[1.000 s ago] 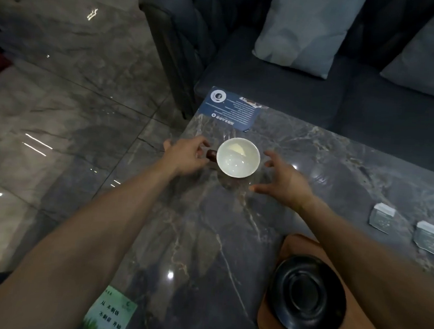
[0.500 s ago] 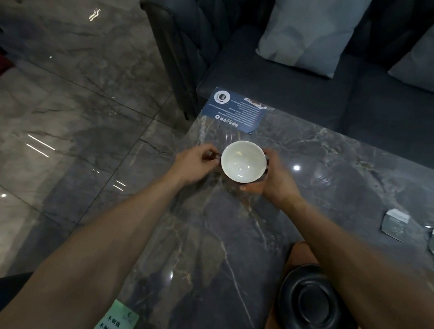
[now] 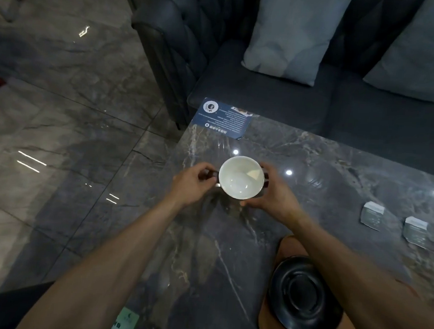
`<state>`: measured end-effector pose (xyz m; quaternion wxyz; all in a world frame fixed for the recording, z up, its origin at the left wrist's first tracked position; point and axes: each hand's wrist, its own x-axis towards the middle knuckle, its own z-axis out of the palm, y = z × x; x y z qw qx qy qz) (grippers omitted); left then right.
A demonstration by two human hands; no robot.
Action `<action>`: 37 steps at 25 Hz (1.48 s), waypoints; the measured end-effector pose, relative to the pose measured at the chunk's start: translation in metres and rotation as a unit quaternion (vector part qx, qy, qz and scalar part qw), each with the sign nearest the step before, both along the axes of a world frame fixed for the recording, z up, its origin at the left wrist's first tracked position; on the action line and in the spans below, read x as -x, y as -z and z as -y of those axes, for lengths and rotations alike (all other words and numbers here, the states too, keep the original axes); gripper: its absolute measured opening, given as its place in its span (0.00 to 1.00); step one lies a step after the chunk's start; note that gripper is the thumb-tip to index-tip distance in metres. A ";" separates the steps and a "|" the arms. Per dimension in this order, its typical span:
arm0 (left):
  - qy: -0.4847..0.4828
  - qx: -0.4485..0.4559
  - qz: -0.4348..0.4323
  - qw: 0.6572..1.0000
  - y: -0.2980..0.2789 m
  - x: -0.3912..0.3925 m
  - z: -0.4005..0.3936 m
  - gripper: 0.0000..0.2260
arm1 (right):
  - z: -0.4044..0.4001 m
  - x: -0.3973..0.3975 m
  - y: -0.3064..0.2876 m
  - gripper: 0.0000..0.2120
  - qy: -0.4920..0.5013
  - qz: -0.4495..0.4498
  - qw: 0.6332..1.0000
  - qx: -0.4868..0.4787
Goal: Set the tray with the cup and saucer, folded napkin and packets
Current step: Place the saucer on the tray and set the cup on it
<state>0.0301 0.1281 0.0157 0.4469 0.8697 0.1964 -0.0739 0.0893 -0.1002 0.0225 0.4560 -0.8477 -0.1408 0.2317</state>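
Note:
A cup (image 3: pixel 240 178), white inside and dark outside, is held between both hands above the dark marble table (image 3: pixel 327 173). My left hand (image 3: pixel 192 184) pinches its handle on the left side. My right hand (image 3: pixel 273 194) cups the right wall of the cup. Near the front right, a brown wooden tray (image 3: pixel 289 248) carries a black saucer (image 3: pixel 304 297), partly hidden under my right forearm. Two pale packets (image 3: pixel 372 215) (image 3: pixel 415 231) lie on the table at the right. No napkin is in view.
A blue printed card (image 3: pixel 222 118) lies at the table's far left corner. A green card (image 3: pixel 124 324) sits at the near edge. A dark sofa (image 3: pixel 268 95) with grey cushions (image 3: pixel 293 32) stands behind the table. Glossy tiled floor (image 3: pixel 58 126) spreads to the left.
My right hand has closed in from apart onto the cup's right side, and my left hand has taken the handle. The cup now sits gripped between both hands.

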 end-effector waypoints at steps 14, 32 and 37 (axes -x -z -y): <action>0.065 0.058 0.030 0.996 -0.027 0.071 0.103 0.08 | 0.114 0.094 -0.038 0.44 0.060 0.012 0.997 -0.039; 0.248 -0.046 -0.013 0.968 -0.006 0.121 0.183 0.10 | 0.200 0.193 0.001 0.46 0.141 -0.007 0.989 0.053; 0.247 -0.048 -0.021 0.968 0.000 0.127 0.185 0.09 | 0.199 0.200 0.007 0.44 0.134 0.012 0.987 0.093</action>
